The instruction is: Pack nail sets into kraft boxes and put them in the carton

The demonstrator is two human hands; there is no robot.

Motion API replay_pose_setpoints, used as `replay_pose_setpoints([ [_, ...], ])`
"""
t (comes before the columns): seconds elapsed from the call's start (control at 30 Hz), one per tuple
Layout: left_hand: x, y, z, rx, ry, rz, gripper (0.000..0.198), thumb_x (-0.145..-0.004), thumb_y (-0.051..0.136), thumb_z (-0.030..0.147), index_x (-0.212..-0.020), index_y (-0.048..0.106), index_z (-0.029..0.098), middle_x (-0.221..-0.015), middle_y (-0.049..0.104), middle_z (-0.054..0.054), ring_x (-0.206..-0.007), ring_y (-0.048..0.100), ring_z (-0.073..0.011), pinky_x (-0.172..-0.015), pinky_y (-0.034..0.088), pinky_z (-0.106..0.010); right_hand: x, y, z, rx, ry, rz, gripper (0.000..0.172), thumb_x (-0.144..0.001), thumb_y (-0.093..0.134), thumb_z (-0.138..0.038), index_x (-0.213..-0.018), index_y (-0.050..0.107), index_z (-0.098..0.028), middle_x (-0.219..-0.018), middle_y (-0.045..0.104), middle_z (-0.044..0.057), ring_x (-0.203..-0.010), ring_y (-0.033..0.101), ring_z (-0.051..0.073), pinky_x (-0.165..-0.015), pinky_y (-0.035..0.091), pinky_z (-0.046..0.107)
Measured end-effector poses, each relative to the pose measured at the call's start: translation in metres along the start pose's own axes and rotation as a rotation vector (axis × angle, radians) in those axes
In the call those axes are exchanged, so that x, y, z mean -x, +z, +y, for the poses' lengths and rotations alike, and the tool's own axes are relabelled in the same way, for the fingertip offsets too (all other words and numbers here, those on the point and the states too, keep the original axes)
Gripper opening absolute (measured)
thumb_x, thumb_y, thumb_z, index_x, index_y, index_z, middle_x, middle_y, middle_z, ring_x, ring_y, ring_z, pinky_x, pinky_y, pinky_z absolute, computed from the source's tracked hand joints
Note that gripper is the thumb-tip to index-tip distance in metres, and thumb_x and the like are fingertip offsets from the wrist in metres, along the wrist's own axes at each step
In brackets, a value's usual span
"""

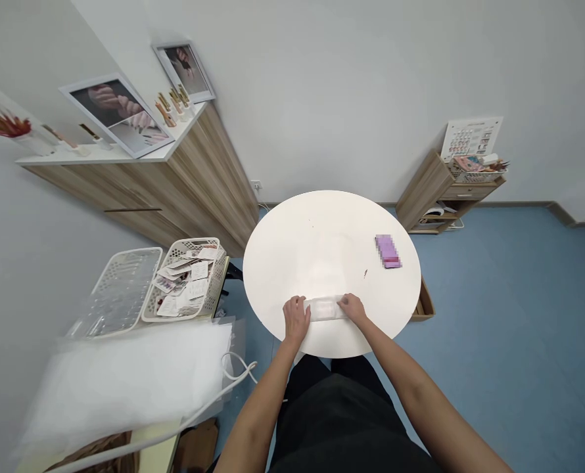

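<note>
Your left hand [297, 318]: at the left end of the strip, thumb at its edge, fingers bent toward the bench; whether it grips, you cannot tell from this view.

Your right hand [353, 306]: thumb and fingers closed together, pinching the opposite end.

Between your hands: one flat, rectangular, translucent whitish plastic strip [326, 309], lying lengthwise from side to side near your edge of the bench.

Beneath it: one white, smooth, oval bench [317, 253], directly before you.

On the bench, beyond your right hand and well apart from it: one purple rectangular packet [388, 251], its print obscured by pixelation; nearer you, one small dark mark [365, 273].

Under the bench's right edge: one open brown box [424, 309], partly hidden.

To your left: one white perforated plastic basket [216, 284] filled with paper cards and packets; beside it, a second, holding clear plastic pieces; nearer you, a broad blurred pile of white sheets [149, 374] and one white cable [238, 378].

Farther off, left: one wood-grain cabinet [223, 177] with two framed photographs of hands. Farther off, right: one smaller wood-grain cabinet [423, 184] bearing a filled white basket.
</note>
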State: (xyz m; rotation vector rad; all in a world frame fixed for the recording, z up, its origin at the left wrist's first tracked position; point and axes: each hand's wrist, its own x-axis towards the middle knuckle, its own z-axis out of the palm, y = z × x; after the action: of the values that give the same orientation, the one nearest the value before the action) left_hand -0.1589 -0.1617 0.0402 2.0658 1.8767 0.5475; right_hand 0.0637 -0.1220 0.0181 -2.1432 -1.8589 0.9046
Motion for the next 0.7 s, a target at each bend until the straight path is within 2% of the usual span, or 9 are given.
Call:
replay_pose_setpoints([
  [0.1, 0.008, 0.012, 0.009, -0.074, 0.321, -0.14, 0.042, -0.093, 0.034, 0.018, -0.131, 0.051, 0.018, -0.131, 0.055, -0.013, -0.125, 0.048, -0.0275, -0.107, 0.034, -0.047, -0.005, 0.004, 0.001, 0.01, 0.027, -0.004, 0.012, -0.084, 0.06, -0.029, -0.077, 0.062, -0.019, -0.085, 0.065, 0.003, -0.079, 0.058, 0.016, -0.065, 0.038, 0.024],
  [0.17, 0.011, 0.024, 0.011, -0.11, 0.444, -0.231, 0.051, -0.089, 0.034, 0.013, -0.139, 0.043, 0.018, -0.144, 0.047, -0.011, -0.135, 0.04, -0.0263, -0.111, 0.031, -0.045, -0.007, 0.005, 0.001, 0.01, 0.031, -0.011, 0.012, -0.083, 0.061, -0.029, -0.077, 0.061, -0.019, -0.083, 0.064, 0.002, -0.078, 0.058, 0.016, -0.065, 0.038, 0.024],
  [0.27, 0.01, 0.04, 0.007, -0.174, 0.42, -0.253, 0.066, -0.084, 0.037, 0.012, -0.15, 0.026, 0.015, -0.157, 0.029, -0.011, -0.146, 0.023, -0.0265, -0.115, 0.024, -0.048, -0.007, 0.005, 0.0, 0.0, 0.021, -0.022, 0.01, -0.084, 0.057, -0.026, -0.08, 0.061, -0.018, -0.083, 0.063, 0.003, -0.077, 0.057, 0.016, -0.066, 0.04, 0.025],
  [0.33, 0.006, 0.045, 0.003, -0.199, 0.39, -0.265, 0.072, -0.084, 0.039, 0.015, -0.152, 0.018, 0.015, -0.159, 0.025, -0.012, -0.147, 0.02, -0.0266, -0.116, 0.023, -0.049, -0.001, 0.003, -0.003, 0.015, -0.004, 0.036, 0.012, -0.085, 0.053, -0.021, -0.091, 0.063, -0.018, -0.091, 0.064, 0.005, -0.082, 0.058, 0.018, -0.07, 0.043, 0.027],
  [0.4, 0.002, 0.045, -0.001, -0.208, 0.393, -0.291, 0.073, -0.084, 0.041, 0.016, -0.153, 0.016, 0.016, -0.158, 0.027, -0.012, -0.146, 0.023, -0.0261, -0.116, 0.024, -0.049, 0.009, 0.0, -0.006, 0.074, -0.088, 0.167, 0.027, -0.084, 0.049, -0.016, -0.109, 0.06, -0.016, -0.108, 0.062, 0.01, -0.097, 0.057, 0.023, -0.082, 0.044, 0.033],
  [0.47, -0.004, 0.043, -0.003, -0.203, 0.403, -0.321, 0.073, -0.082, 0.043, 0.015, -0.151, 0.019, 0.015, -0.157, 0.031, -0.012, -0.145, 0.027, -0.026, -0.116, 0.026, -0.049, 0.021, -0.002, -0.009, 0.159, -0.285, 0.258, 0.04, -0.086, 0.046, -0.017, -0.125, 0.054, -0.015, -0.125, 0.057, 0.014, -0.117, 0.049, 0.027, -0.101, 0.037, 0.043],
  [0.53, -0.01, 0.039, -0.004, -0.181, 0.4, -0.354, 0.072, -0.08, 0.046, 0.014, -0.149, 0.026, 0.014, -0.155, 0.034, -0.013, -0.144, 0.03, -0.0263, -0.116, 0.027, -0.048, 0.032, -0.003, -0.011, 0.235, -0.535, 0.21, 0.048, -0.088, 0.046, -0.022, -0.136, 0.047, -0.015, -0.138, 0.051, 0.015, -0.131, 0.039, 0.03, -0.114, 0.019, 0.053],
  [0.6, -0.016, 0.037, -0.005, -0.144, 0.389, -0.386, 0.071, -0.078, 0.048, 0.014, -0.146, 0.031, 0.014, -0.153, 0.037, -0.014, -0.143, 0.033, -0.0263, -0.116, 0.029, -0.047, 0.038, -0.002, -0.01, 0.273, -0.71, 0.094, 0.058, -0.088, 0.048, -0.029, -0.143, 0.04, -0.016, -0.147, 0.045, 0.014, -0.138, 0.032, 0.032, -0.116, 0.005, 0.059],
  [0.7, -0.022, 0.036, -0.007, -0.078, 0.375, -0.433, 0.067, -0.078, 0.05, 0.015, -0.143, 0.035, 0.015, -0.152, 0.038, -0.015, -0.141, 0.035, -0.0258, -0.115, 0.031, -0.046, 0.038, 0.001, -0.007, 0.278, -0.71, -0.012, 0.06, -0.088, 0.047, -0.026, -0.145, 0.038, -0.015, -0.149, 0.042, 0.016, -0.137, 0.036, 0.03, -0.117, 0.007, 0.059],
])
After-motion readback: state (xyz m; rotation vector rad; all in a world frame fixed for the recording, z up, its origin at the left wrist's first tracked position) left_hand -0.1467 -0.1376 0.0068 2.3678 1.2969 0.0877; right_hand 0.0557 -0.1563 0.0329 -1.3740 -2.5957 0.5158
